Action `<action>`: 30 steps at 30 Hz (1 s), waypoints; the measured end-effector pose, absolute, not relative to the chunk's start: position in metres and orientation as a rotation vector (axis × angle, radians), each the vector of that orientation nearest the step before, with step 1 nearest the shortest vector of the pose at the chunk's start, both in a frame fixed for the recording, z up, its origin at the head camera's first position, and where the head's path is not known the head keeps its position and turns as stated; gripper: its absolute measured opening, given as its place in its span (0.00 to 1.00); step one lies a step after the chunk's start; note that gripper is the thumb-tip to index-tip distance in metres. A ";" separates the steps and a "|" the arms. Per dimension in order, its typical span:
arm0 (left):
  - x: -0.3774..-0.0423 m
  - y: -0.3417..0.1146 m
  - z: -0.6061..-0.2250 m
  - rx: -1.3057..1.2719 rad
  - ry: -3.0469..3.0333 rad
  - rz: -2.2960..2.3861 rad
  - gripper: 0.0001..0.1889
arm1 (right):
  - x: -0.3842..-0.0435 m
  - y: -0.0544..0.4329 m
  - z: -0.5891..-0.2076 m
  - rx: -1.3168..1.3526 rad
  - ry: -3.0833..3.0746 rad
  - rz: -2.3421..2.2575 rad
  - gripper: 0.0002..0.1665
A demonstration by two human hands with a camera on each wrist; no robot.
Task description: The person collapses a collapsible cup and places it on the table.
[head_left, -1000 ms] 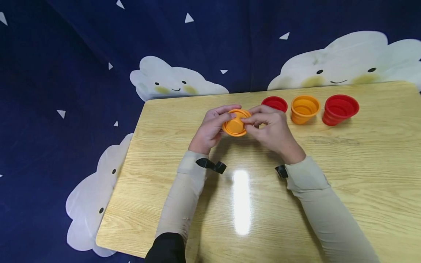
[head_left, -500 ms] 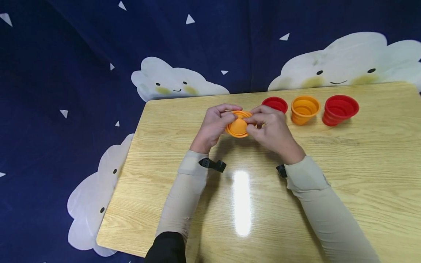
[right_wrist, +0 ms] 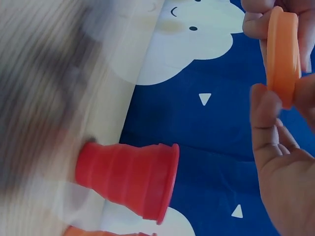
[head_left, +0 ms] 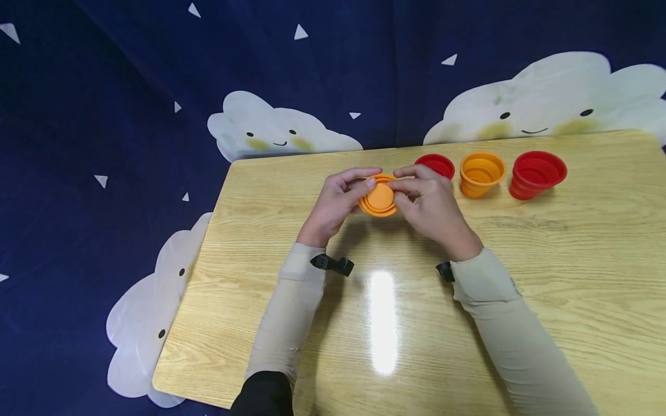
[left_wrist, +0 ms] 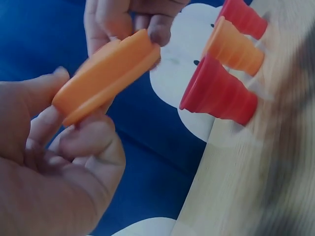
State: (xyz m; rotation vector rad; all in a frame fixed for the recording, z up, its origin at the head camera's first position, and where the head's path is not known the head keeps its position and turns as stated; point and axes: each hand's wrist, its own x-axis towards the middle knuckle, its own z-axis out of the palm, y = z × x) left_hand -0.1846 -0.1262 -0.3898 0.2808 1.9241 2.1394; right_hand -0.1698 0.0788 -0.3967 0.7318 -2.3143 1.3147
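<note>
Above the table, both hands hold an orange collapsible cup (head_left: pixel 380 197), squashed into a flat disc with its base toward the head camera. My left hand (head_left: pixel 335 202) grips its left rim, thumb on the upper face and fingers behind. On the right side, my right hand (head_left: pixel 430 203) pinches the rim between thumb and fingers. From the side, in the left wrist view, the flattened cup (left_wrist: pixel 106 78) is a thin ringed disc. The right wrist view has the same disc (right_wrist: pixel 283 56) edge-on between the fingertips.
Behind my right hand, a red cup (head_left: pixel 436 164) stands partly hidden. An expanded orange cup (head_left: pixel 482 174) and another red cup (head_left: pixel 538 174) stand to its right along the back of the wooden table (head_left: pixel 583 277). A dark blue cloud-print curtain (head_left: pixel 322 63) hangs behind.
The orange cup has shifted slightly right and turned, so its base now sits centred within its rings. Both hands keep their hold with small finger shifts. The standing cups have not moved.
</note>
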 end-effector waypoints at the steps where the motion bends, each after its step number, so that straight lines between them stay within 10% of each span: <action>1: -0.184 -0.128 -0.390 0.302 1.936 2.123 0.18 | -0.170 0.079 -0.397 0.721 -2.320 1.325 0.10; 11: -0.184 -0.136 -0.398 0.465 1.914 2.081 0.46 | -0.170 0.078 -0.401 0.590 -2.350 1.471 0.09; 30: -0.183 -0.142 -0.407 0.310 2.068 2.212 0.38 | -0.171 0.073 -0.400 0.463 -2.385 1.761 0.25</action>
